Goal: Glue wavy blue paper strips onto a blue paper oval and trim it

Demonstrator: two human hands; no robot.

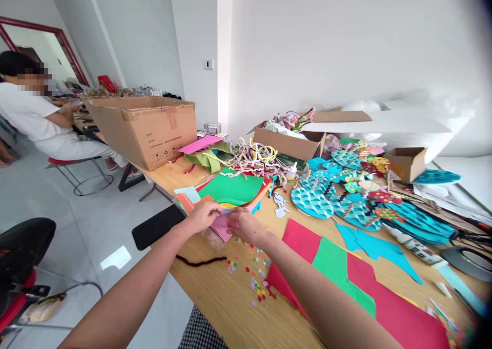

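Cardboard box [165, 126] at 10 o'clock from the hands reads "QTY:" and "G.W.", the line under that's too blurry for me. Glossy black phone [157, 229] at 9. Left hand [202, 217] bunched up by a flat pink sheet [222, 229], right hand [246, 226] curled at its 3 o'clock side; can't tell if either's pinching, fingertips are half hidden. Red paper [302, 240] at 4, partly covered.

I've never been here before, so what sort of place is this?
Probably a craft workroom: stacked coloured sheets, a tangle of fuzzy stems and bright fish-shaped cutouts share the wooden table.
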